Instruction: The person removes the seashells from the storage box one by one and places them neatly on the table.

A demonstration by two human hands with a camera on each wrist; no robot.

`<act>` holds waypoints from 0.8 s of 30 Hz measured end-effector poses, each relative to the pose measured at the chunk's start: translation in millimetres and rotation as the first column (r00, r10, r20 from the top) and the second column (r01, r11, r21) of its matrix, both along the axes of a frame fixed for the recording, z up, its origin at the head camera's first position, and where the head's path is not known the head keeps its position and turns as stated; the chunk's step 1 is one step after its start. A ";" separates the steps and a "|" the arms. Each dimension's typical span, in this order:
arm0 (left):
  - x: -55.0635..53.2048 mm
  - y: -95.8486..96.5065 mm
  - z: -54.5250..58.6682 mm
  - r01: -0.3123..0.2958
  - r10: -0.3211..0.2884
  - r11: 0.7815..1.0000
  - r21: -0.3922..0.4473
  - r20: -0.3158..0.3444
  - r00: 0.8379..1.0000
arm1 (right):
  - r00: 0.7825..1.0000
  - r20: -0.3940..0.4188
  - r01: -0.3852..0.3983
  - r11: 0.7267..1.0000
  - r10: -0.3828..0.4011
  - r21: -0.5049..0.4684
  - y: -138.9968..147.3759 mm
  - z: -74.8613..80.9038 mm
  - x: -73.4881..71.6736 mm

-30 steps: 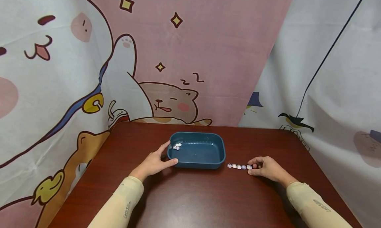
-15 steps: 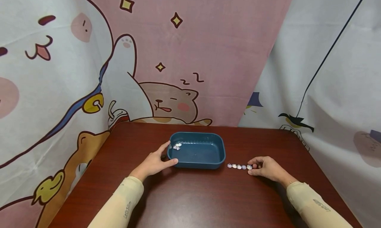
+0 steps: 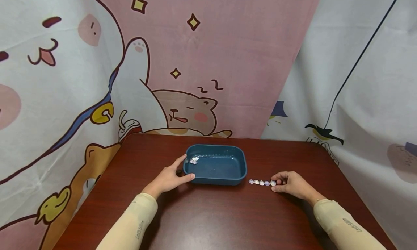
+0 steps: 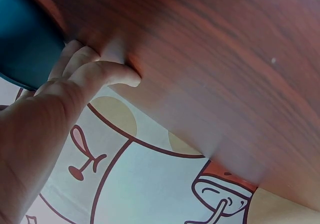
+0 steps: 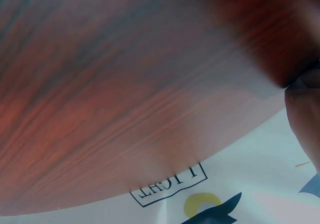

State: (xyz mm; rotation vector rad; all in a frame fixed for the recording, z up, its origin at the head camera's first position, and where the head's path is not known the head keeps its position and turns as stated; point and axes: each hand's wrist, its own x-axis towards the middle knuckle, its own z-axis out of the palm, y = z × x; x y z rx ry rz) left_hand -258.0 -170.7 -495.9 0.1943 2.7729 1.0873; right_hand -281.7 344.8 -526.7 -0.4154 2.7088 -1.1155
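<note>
A row of several small whitish-purple seashells [image 3: 262,183] lies on the table, right of a dark blue plastic basin [image 3: 213,182]. My right hand [image 3: 293,184] is at the row's right end, pinching the last seashell [image 3: 273,183] between thumb and fingers. In the right wrist view only part of a finger [image 5: 302,114] shows, at the right edge. My left hand [image 3: 167,178] holds the basin's left end, its thumb at the front rim and its index finger at the left side. Several white shells [image 3: 194,160] sit inside the basin at its left end.
The brown wooden table [image 3: 211,217] carries the basin and the shell row. Behind it and along both sides hangs a printed cartoon cloth [image 3: 234,61], close to the table's edges.
</note>
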 end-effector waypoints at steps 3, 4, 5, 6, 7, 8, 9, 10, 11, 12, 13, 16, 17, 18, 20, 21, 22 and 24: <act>0.4 -0.2 0.5 0.007 -0.007 1.000 0.003 -0.007 1.000 | 1.000 0.000 0.000 1.000 0.000 0.001 -0.2 0.5 -0.1; 0.5 -0.4 0.5 0.007 -0.007 1.000 0.002 -0.006 1.000 | 1.000 0.000 -0.001 1.000 0.001 0.003 -0.3 0.8 -0.1; 0.4 -0.4 0.5 0.008 -0.008 1.000 0.003 -0.006 1.000 | 1.000 0.001 -0.001 1.000 0.001 0.003 -0.5 1.0 0.0; 0.4 -0.4 0.3 0.007 -0.007 1.000 0.003 -0.003 1.000 | 1.000 0.001 -0.001 1.000 0.001 0.006 -0.6 1.1 0.1; 0.4 -0.3 0.4 0.007 -0.007 1.000 0.001 -0.002 1.000 | 1.000 0.002 0.000 1.000 0.000 0.007 -0.6 1.2 0.2; 0.4 -0.3 0.4 0.007 -0.007 1.000 0.001 0.000 1.000 | 1.000 0.001 -0.001 1.000 0.001 0.011 -0.7 1.3 0.4; 0.3 -0.2 0.4 0.006 -0.006 1.000 0.000 0.001 1.000 | 1.000 0.001 0.000 1.000 0.000 0.013 -0.8 1.4 0.6; 0.3 -0.2 0.3 0.004 -0.004 1.000 0.004 0.005 1.000 | 1.000 0.000 0.000 1.000 0.000 0.016 -0.8 1.4 0.7; 0.3 -0.1 0.4 0.004 -0.004 1.000 0.005 0.004 1.000 | 1.000 0.000 0.001 1.000 -0.001 0.018 -0.9 1.5 0.9; 0.3 -0.1 0.5 0.003 -0.003 1.000 0.006 0.002 1.000 | 1.000 0.000 0.003 1.000 -0.003 0.020 -1.0 1.5 1.0; 0.3 -0.1 0.5 0.003 -0.003 1.000 0.007 0.001 1.000 | 1.000 -0.001 0.004 1.000 -0.004 0.021 -1.1 1.5 1.0; 0.2 0.1 0.7 0.002 -0.002 1.000 0.009 0.003 1.000 | 1.000 -0.004 0.002 1.000 -0.002 0.031 -1.0 0.9 0.6; 0.3 0.0 0.7 0.003 -0.003 1.000 0.008 0.002 1.000 | 1.000 -0.001 0.008 0.999 -0.008 0.031 -1.1 0.8 0.4; 0.7 0.0 1.0 0.003 -0.003 1.000 0.008 0.003 1.000 | 1.000 0.001 0.011 0.999 -0.011 0.033 -1.0 0.5 0.1; 1.4 0.1 1.5 0.004 -0.004 1.000 0.011 0.003 1.000 | 1.000 0.002 0.011 0.999 -0.011 0.037 -0.8 0.1 -0.3; 1.7 0.1 1.7 0.004 -0.004 1.000 0.014 0.003 1.000 | 1.000 0.004 0.014 0.999 -0.014 0.035 -0.9 0.2 -0.4; 1.9 0.1 2.0 0.005 -0.005 1.000 0.015 0.002 1.000 | 1.000 0.004 0.012 0.999 -0.012 0.035 -0.9 0.3 -0.3; 1.8 0.2 2.1 0.003 -0.003 1.000 0.012 0.001 1.000 | 1.000 0.002 0.008 0.999 -0.008 0.033 -1.0 1.0 0.1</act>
